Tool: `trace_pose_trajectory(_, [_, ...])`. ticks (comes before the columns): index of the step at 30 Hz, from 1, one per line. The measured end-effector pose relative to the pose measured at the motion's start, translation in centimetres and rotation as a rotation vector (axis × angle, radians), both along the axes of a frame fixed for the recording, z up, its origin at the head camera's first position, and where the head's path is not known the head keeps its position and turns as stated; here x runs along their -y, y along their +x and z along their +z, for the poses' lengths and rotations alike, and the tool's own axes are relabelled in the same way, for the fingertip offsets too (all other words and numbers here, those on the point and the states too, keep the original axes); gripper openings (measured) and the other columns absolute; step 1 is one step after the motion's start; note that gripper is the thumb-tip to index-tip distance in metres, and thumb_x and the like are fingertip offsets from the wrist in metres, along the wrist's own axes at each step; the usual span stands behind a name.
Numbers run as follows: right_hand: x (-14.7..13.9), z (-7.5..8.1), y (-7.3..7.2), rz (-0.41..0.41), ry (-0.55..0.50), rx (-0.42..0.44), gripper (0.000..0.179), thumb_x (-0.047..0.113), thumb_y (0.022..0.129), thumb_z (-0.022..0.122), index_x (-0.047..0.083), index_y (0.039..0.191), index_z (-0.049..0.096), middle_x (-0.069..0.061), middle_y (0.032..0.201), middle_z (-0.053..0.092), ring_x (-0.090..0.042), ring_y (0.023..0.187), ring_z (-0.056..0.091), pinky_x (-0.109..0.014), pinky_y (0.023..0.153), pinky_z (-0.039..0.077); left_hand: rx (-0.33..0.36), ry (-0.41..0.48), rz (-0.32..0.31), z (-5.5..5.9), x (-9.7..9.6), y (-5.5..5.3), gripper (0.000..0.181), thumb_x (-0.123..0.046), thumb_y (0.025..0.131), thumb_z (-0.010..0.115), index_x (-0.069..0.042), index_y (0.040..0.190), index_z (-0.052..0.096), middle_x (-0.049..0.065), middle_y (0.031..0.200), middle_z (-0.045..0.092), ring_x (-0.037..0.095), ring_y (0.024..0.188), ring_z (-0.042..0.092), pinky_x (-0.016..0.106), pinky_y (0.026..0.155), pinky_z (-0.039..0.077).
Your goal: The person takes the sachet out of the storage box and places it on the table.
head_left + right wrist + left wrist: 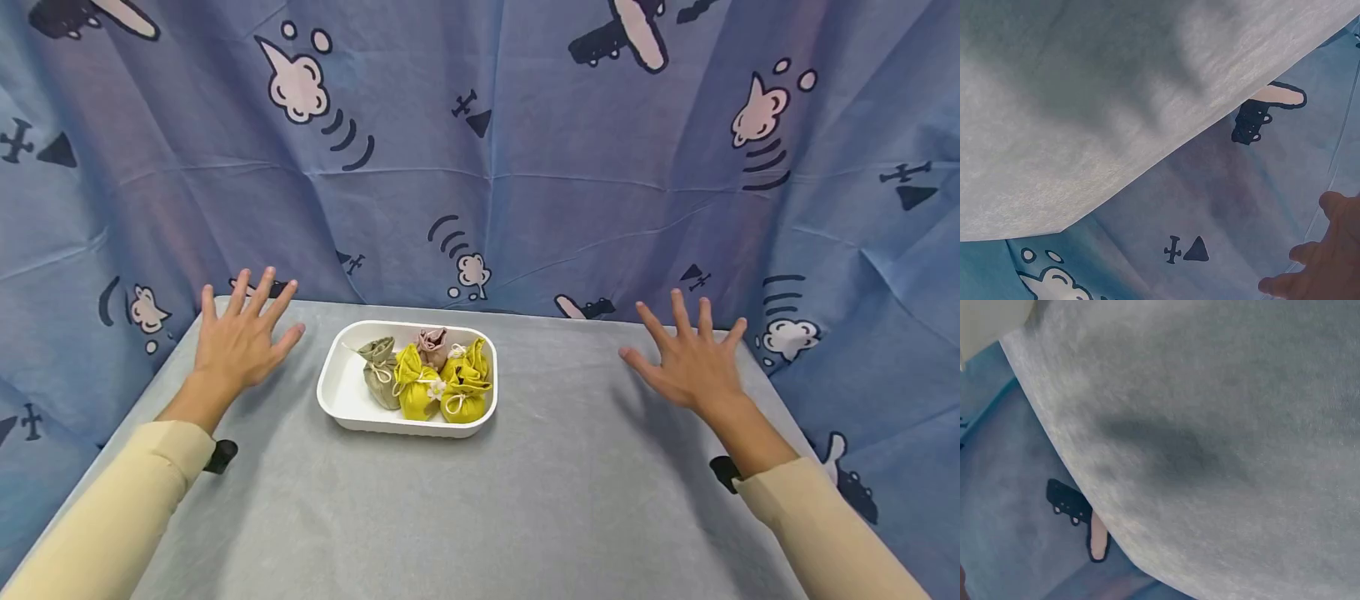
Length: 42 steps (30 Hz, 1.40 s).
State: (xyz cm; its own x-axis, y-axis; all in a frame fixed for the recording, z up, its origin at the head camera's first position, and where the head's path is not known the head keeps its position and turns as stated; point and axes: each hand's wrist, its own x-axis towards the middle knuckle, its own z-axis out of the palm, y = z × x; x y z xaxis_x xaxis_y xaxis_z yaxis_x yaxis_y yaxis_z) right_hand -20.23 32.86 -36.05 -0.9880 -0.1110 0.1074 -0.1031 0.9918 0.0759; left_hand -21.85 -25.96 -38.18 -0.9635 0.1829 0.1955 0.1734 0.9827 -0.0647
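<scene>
Drawstring pouches (pixel 417 404) sit in a white tray (pixel 345 387) on the grey surface (pixel 555 467): grey-green at left, yellow and dusky pink midway, more yellow at right. Clustering inside the tray likely keeps them upright and together. Left grip (pixel 238 346) is spread wide, apart from the tray, holding nothing; right grip (pixel 693 367), likewise splayed and holding nothing, hovers well right.

Blue patterned curtain (pixel 420 100) behind grey table (pixel 555 475)

Two hands (pixel 243 342) (pixel 693 367), two sleeves (pixel 138 500) (pixel 821 525), one bench (pixel 555 475), one tray (pixel 347 392), three yellow pouches (pixel 417 400) (pixel 463 408) (pixel 476 358), one green pouch (pixel 382 385), one pink pouch (pixel 432 350), one curtain (pixel 555 183)
</scene>
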Motion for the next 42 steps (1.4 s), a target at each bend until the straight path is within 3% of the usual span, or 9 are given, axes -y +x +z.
trace_pose_trajectory(11, [1.7,0.2,0.4,0.063,-0.021,-0.022,0.084,0.072,0.095,0.036,0.021,0.160,0.023,-0.025,0.163,0.010,-0.055,0.144,0.012,-0.077,0.107,0.000,-0.006,0.028,-0.112,0.2,-1.3,0.6,0.068,-0.054,0.102,0.039,-0.020,0.160,0.025,0.011,0.166,0.012,0.038,0.151,0.009,0.071,0.112,-0.001])
trace_pose_trajectory(20, [3.6,0.3,0.8,0.104,-0.079,0.015,0.086,0.069,0.096,0.038,0.015,0.161,0.018,-0.024,0.163,0.014,-0.052,0.144,0.019,-0.079,0.106,0.004,0.062,0.085,-0.295,-1.0,-1.6,1.0,0.066,-0.051,0.102,0.044,-0.020,0.158,0.031,0.012,0.165,0.020,0.041,0.149,0.016,0.070,0.112,0.013])
trace_pose_trajectory(24, [4.7,0.5,1.2,0.152,-0.097,0.030,0.084,0.066,0.097,0.041,0.014,0.160,0.022,-0.024,0.162,0.018,-0.051,0.143,0.022,-0.077,0.106,0.007,0.101,0.091,-0.349,-1.5,-1.5,1.0,0.066,-0.051,0.102,0.045,-0.019,0.158,0.030,0.013,0.164,0.020,0.043,0.148,0.019,0.069,0.112,0.015])
trace_pose_trajectory(35, [7.8,0.7,2.2,0.269,-0.089,0.051,0.086,0.069,0.095,0.042,0.020,0.161,0.017,-0.016,0.164,0.019,-0.045,0.145,0.026,-0.073,0.109,0.014,0.180,0.077,-0.380,-2.1,-1.9,1.1,0.068,-0.053,0.102,0.044,-0.019,0.159,0.028,0.013,0.164,0.020,0.041,0.149,0.019,0.068,0.112,0.018])
trace_pose_trajectory(42, [9.1,0.9,2.4,0.376,-0.182,0.057,0.085,0.066,0.094,0.050,0.020,0.160,0.023,-0.006,0.166,0.018,-0.036,0.145,0.031,-0.067,0.109,0.025,0.189,0.066,-0.387,-2.6,-1.8,1.1,0.069,-0.054,0.102,0.044,-0.019,0.159,0.028,0.012,0.164,0.021,0.041,0.148,0.020,0.067,0.113,0.018])
